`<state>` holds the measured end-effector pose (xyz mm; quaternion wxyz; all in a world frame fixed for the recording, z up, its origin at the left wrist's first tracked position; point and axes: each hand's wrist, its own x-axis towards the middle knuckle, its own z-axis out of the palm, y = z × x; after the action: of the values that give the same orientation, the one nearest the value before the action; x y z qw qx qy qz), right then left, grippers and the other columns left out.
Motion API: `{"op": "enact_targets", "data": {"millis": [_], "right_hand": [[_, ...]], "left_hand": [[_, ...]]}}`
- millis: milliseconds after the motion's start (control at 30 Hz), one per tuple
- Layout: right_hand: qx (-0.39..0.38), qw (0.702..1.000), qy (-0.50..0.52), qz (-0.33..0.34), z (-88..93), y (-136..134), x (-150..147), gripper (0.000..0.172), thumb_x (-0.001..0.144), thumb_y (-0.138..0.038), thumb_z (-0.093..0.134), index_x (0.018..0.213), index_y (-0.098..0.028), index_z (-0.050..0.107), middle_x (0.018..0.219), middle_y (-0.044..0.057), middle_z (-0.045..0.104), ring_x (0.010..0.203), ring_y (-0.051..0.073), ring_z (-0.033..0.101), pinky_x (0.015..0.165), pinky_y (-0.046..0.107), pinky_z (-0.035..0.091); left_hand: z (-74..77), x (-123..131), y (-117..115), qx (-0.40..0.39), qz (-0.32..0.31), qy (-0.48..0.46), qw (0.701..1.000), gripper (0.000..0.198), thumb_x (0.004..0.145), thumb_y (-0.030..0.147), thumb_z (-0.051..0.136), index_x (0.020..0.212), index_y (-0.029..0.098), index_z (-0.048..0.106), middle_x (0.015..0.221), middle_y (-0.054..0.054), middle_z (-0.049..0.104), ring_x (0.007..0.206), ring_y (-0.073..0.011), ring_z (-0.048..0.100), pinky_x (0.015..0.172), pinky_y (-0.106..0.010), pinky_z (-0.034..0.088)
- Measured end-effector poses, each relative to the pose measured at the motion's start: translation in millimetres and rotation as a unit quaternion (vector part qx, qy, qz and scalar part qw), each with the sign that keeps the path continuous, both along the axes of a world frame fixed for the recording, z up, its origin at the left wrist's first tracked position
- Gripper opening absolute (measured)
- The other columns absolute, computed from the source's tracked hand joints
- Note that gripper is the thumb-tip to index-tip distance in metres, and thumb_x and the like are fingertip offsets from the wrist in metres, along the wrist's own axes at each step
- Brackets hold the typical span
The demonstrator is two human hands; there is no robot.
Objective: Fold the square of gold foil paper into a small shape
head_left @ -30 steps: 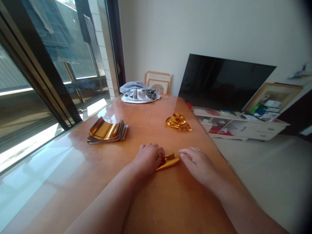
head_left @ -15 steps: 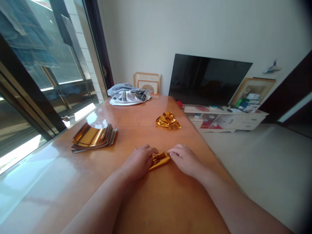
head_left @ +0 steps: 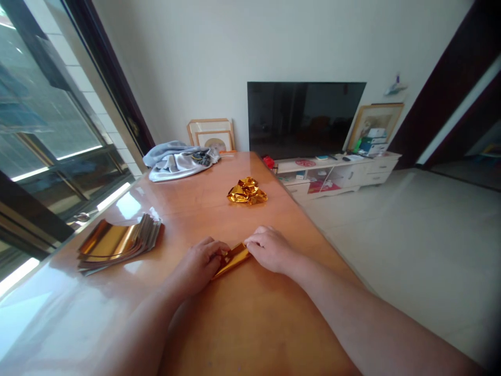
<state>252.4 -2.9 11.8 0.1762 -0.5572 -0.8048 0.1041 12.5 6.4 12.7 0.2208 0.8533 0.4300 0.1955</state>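
Observation:
A folded strip of gold foil (head_left: 233,260) lies on the wooden table (head_left: 254,324), its ends between my hands. My left hand (head_left: 199,263) grips the strip's near left end, with the fingers curled over it. My right hand (head_left: 270,249) pinches its upper right end with the fingertips. Part of the strip is hidden by my fingers. Farther up the table sits a crumpled ball of gold foil (head_left: 246,191). To my left lies a stack of gold foil sheets (head_left: 117,244) with curled-up top sheets, out of reach of neither hand's fingers.
A folded grey cloth (head_left: 180,163) lies at the table's far end. A glass window (head_left: 50,120) runs along the left side. Beyond the right table edge are a tiled floor, a white TV cabinet (head_left: 329,175) and a dark television (head_left: 305,119).
My right hand has moved left from beside the foil strip onto its end, bringing my hands closer. The whole scene has shifted left in view as my head turned right.

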Motion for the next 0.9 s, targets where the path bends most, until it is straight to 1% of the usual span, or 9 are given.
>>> {"op": "enact_targets", "data": {"millis": [167,400,467,567,633,700,767,900], "right_hand": [[-0.009,1.000,-0.005,-0.005,3.3,-2,-1,0.036,0.096,-0.030,0.045,0.080,-0.027,0.077,0.091,0.005,0.068,0.095,0.019,0.058,0.086,0.028,0.040],[-0.005,1.000,-0.012,-0.002,2.7,-3,-1,0.036,0.097,-0.031,0.044,0.089,-0.028,0.078,0.095,0.006,0.068,0.098,0.020,0.057,0.089,0.030,0.038],[0.009,1.000,-0.006,-0.004,4.2,-4,-1,0.035,0.097,-0.030,0.044,0.090,-0.028,0.078,0.093,0.006,0.068,0.096,0.020,0.057,0.088,0.030,0.039],[0.060,0.998,0.007,-0.006,9.9,-9,-2,0.031,0.095,-0.027,0.046,0.094,-0.027,0.077,0.091,0.006,0.068,0.094,0.021,0.057,0.088,0.032,0.039],[0.093,0.995,0.018,0.013,13.9,-13,-5,0.028,0.094,-0.024,0.049,0.099,-0.026,0.076,0.093,0.006,0.069,0.095,0.021,0.057,0.089,0.032,0.038],[0.108,0.993,0.022,0.043,15.9,-17,-8,0.027,0.093,-0.022,0.051,0.102,-0.025,0.076,0.094,0.005,0.069,0.096,0.021,0.056,0.090,0.033,0.038],[0.105,0.992,0.020,0.060,14.8,-19,-11,0.027,0.093,-0.021,0.051,0.105,-0.025,0.075,0.095,0.005,0.070,0.097,0.021,0.056,0.091,0.033,0.038],[0.077,0.996,0.000,0.052,7.5,-15,-11,0.032,0.098,-0.024,0.046,0.115,-0.026,0.072,0.101,0.007,0.069,0.101,0.022,0.054,0.092,0.035,0.038]], "left_hand": [[1.9,0,0,-0.010,0.001,0.002,1.000,0.027,0.092,0.020,0.046,0.106,0.025,0.068,0.097,-0.003,0.061,0.088,-0.0175,0.062,0.083,-0.029,0.047],[1.9,1,0,-0.011,-0.006,0.007,1.000,0.028,0.094,0.023,0.045,0.108,0.024,0.069,0.098,-0.004,0.061,0.090,-0.0178,0.062,0.084,-0.029,0.048],[3.1,1,-1,-0.007,-0.006,0.013,1.000,0.028,0.094,0.023,0.045,0.107,0.024,0.070,0.099,-0.005,0.062,0.090,-0.0181,0.062,0.085,-0.030,0.048],[4.9,3,-3,-0.003,-0.004,0.020,1.000,0.028,0.093,0.023,0.045,0.104,0.024,0.071,0.098,-0.005,0.062,0.090,-0.0183,0.062,0.085,-0.030,0.048],[5.3,3,-3,0.001,-0.003,0.021,1.000,0.029,0.093,0.022,0.045,0.104,0.024,0.071,0.098,-0.005,0.062,0.089,-0.0180,0.062,0.085,-0.030,0.048],[5.2,3,-4,0.009,0.000,0.024,1.000,0.029,0.093,0.021,0.045,0.106,0.024,0.071,0.098,-0.005,0.063,0.090,-0.0178,0.062,0.086,-0.030,0.048],[5.1,2,-4,0.015,0.003,0.031,0.999,0.029,0.093,0.021,0.046,0.107,0.025,0.072,0.098,-0.005,0.063,0.090,-0.0178,0.062,0.086,-0.029,0.048],[5.6,3,-6,0.030,0.008,0.045,0.998,0.030,0.094,0.020,0.046,0.105,0.025,0.073,0.096,-0.006,0.062,0.088,-0.0175,0.062,0.084,-0.028,0.048]]}}
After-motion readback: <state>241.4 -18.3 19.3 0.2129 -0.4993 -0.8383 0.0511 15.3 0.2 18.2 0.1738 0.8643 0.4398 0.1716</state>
